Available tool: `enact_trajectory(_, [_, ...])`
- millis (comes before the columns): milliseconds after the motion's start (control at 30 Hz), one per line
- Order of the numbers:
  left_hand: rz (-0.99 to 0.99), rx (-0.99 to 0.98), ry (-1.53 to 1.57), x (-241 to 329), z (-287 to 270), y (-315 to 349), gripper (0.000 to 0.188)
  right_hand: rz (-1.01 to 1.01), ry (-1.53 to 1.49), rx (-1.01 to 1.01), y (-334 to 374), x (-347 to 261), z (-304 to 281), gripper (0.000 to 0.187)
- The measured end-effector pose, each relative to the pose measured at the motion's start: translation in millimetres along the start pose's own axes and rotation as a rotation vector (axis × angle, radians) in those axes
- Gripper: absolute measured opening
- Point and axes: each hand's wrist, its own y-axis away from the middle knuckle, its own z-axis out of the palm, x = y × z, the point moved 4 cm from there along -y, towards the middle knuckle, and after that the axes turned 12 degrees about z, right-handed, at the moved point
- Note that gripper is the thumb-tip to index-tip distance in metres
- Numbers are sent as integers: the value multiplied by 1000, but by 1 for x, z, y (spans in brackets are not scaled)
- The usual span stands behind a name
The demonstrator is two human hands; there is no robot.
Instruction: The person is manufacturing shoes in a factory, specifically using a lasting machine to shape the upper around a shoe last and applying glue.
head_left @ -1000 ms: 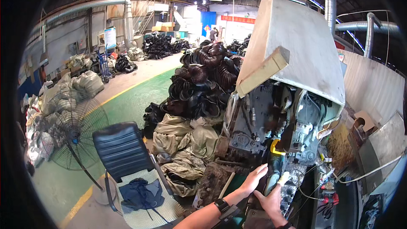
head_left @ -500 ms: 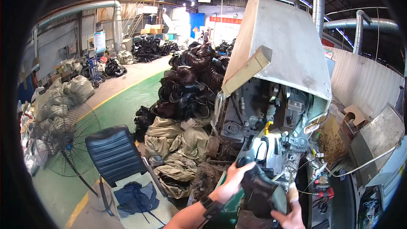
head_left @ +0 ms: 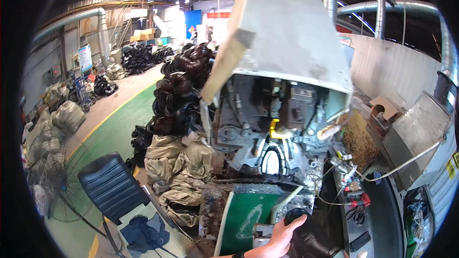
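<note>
The black shoe (head_left: 311, 239) has been drawn down, away from the machine (head_left: 272, 129). The left hand (head_left: 282, 236) clasps it; right hand unseen. One-handed hold may slip.

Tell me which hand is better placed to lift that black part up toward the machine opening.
Left, probably. The left hand already grips the black part at its rounded top end, just below the machine opening. The right hand is not in view.
</note>
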Motion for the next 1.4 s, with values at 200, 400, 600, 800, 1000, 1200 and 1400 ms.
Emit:
enact_trajectory(200, [-217,-212,-289,-114,22,-19,27,534,-756,364,-26,65,-56,79])
enact_trajectory(400, [-341,-546,-800,-233,31,-23,44,800,-904,796,16,173,-192,66])
enact_trajectory(600, [-218,-780,-1099,-334,55,2,58,644,-609,1291,160,282,-452,39])
enact_trajectory(800, [-289,-991,-1127,-402,69,20,40,438,-855,1735,275,400,-583,75])
enact_trajectory(1000, [-11,-1181,-1289,-414,109,22,78,761,-1072,940,79,415,-402,61])
enact_trajectory(1200, [393,-1673,-1054,-457,191,48,43,1005,-1560,292,-24,380,-209,58])
enact_trajectory(1400, [343,-2250,-958,-528,187,36,53,817,-687,344,-26,330,-226,46])
